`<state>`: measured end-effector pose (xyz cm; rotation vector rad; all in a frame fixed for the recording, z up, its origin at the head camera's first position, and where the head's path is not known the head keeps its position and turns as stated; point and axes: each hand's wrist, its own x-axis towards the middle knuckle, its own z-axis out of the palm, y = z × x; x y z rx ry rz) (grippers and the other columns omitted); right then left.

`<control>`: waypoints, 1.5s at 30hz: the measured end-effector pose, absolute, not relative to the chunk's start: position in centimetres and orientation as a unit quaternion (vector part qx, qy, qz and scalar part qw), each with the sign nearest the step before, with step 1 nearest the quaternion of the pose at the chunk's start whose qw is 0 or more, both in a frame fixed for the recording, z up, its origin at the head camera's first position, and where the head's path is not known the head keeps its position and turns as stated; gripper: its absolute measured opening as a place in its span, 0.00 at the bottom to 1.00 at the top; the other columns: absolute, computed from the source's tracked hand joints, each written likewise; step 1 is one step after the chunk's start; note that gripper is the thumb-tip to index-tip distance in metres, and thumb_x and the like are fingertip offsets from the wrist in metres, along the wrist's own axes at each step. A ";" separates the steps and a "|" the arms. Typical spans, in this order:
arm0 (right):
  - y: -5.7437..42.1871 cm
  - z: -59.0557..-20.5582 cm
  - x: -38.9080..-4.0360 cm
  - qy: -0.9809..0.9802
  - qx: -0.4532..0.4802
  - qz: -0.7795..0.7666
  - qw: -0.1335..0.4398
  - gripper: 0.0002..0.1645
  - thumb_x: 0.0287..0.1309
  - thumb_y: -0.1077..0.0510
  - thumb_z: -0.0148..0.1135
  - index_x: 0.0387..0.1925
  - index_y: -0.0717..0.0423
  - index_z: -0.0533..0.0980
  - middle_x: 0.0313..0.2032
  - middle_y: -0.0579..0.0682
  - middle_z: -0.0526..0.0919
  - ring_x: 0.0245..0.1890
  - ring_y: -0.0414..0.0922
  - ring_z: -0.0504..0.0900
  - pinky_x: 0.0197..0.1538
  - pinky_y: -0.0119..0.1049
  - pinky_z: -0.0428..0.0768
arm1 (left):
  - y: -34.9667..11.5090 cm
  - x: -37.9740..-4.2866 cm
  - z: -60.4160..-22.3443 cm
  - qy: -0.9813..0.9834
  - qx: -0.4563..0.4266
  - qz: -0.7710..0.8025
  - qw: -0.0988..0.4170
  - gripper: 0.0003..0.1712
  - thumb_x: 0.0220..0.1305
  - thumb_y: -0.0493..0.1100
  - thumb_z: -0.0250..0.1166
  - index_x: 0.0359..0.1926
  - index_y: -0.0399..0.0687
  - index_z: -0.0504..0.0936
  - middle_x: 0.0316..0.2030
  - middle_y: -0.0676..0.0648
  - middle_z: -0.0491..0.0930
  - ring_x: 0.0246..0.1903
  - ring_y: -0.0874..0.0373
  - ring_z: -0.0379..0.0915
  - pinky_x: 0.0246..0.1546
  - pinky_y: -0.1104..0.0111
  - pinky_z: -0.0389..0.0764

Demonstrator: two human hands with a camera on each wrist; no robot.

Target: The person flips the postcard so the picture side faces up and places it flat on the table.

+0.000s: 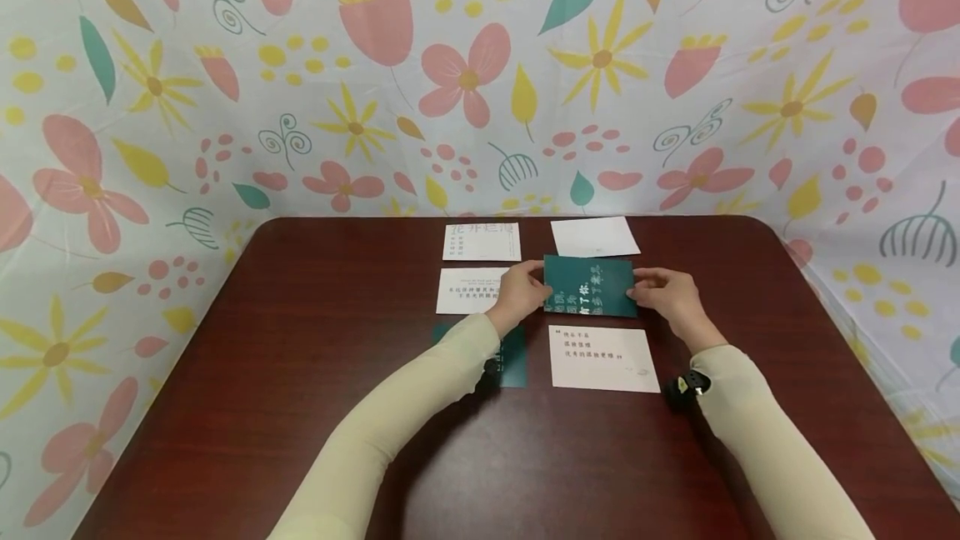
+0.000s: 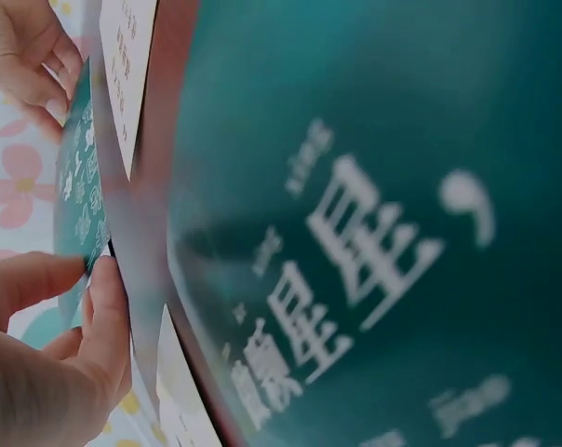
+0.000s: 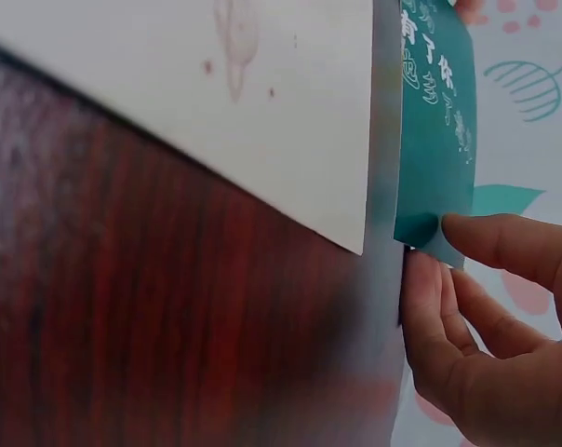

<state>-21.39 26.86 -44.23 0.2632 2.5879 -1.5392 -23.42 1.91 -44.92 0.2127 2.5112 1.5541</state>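
Observation:
A dark green card (image 1: 590, 286) with pale Chinese lettering is held between both hands in the head view. My left hand (image 1: 522, 297) pinches its left edge between thumb and fingers; the left wrist view shows this hand (image 2: 53, 358) at the card's lower corner. At the opposite edge, my right hand (image 1: 672, 301) pinches the card, thumb on the printed face, as the right wrist view also shows for the hand (image 3: 500, 326). Just nearer than it lies a white card (image 1: 604, 358) with several lines of text. Beneath the left forearm is another green card (image 1: 514, 361), partly hidden.
At the back of the dark red-brown table (image 1: 300, 340) lie a white card with handwriting-style text (image 1: 482, 242) and a mostly blank white card (image 1: 596, 237). A printed white card (image 1: 467, 292) sits left of the left hand. Behind the table hangs a flower-patterned cloth (image 1: 465, 140).

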 end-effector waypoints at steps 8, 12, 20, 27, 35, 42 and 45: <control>26.6 -44.6 -21.5 0.895 0.087 -0.435 0.054 0.31 0.59 0.60 0.64 0.62 0.70 0.68 0.44 0.64 0.78 0.40 0.49 0.80 0.47 0.45 0.80 | 2.4 -23.6 -45.0 0.879 0.077 0.457 0.109 0.30 0.62 0.35 0.65 0.64 0.37 0.70 0.23 0.46 0.81 0.22 0.59 0.76 0.24 0.72 0.75; 26.3 -44.7 -21.5 0.908 0.092 -0.405 0.055 0.31 0.58 0.60 0.65 0.60 0.70 0.69 0.46 0.66 0.78 0.43 0.56 0.77 0.50 0.51 0.77 | 2.6 -23.5 -44.8 0.893 0.080 0.428 0.114 0.29 0.62 0.35 0.65 0.64 0.36 0.70 0.18 0.46 0.77 0.15 0.62 0.68 0.20 0.73 0.70; 25.9 -44.5 -21.7 0.916 0.090 -0.387 0.051 0.30 0.57 0.60 0.66 0.59 0.70 0.70 0.44 0.66 0.79 0.41 0.56 0.78 0.48 0.52 0.77 | 2.8 -23.7 -44.3 0.918 0.083 0.369 0.117 0.29 0.63 0.38 0.65 0.63 0.36 0.71 0.40 0.40 0.83 0.23 0.58 0.76 0.29 0.71 0.77; 26.0 -44.7 -21.7 0.921 0.072 -0.380 0.051 0.31 0.57 0.60 0.65 0.59 0.71 0.69 0.44 0.67 0.78 0.41 0.56 0.78 0.45 0.50 0.78 | 3.1 -24.0 -44.5 0.927 0.088 0.342 0.127 0.30 0.62 0.39 0.67 0.63 0.35 0.71 0.51 0.40 0.79 0.36 0.53 0.81 0.38 0.68 0.80; 25.8 -44.7 -21.6 0.926 0.077 -0.366 0.052 0.30 0.58 0.61 0.64 0.59 0.73 0.68 0.43 0.66 0.77 0.40 0.57 0.77 0.42 0.47 0.78 | 3.5 -24.1 -44.6 0.936 0.107 0.314 0.118 0.30 0.61 0.36 0.65 0.62 0.31 0.70 0.53 0.37 0.78 0.40 0.51 0.80 0.36 0.69 0.80; 25.7 -44.6 -21.8 0.927 0.084 -0.358 0.073 0.30 0.58 0.60 0.64 0.58 0.72 0.68 0.36 0.61 0.76 0.35 0.52 0.74 0.35 0.39 0.75 | 3.8 -24.2 -44.4 0.941 0.099 0.302 0.121 0.35 0.58 0.34 0.68 0.64 0.28 0.65 0.49 0.36 0.78 0.37 0.51 0.79 0.30 0.71 0.78; 25.7 -44.6 -21.9 0.927 0.089 -0.357 0.076 0.29 0.58 0.60 0.64 0.58 0.72 0.69 0.36 0.61 0.75 0.35 0.52 0.73 0.35 0.39 0.74 | 3.8 -24.3 -44.3 0.942 0.099 0.296 0.123 0.37 0.57 0.33 0.67 0.65 0.27 0.63 0.50 0.35 0.78 0.35 0.52 0.78 0.28 0.71 0.77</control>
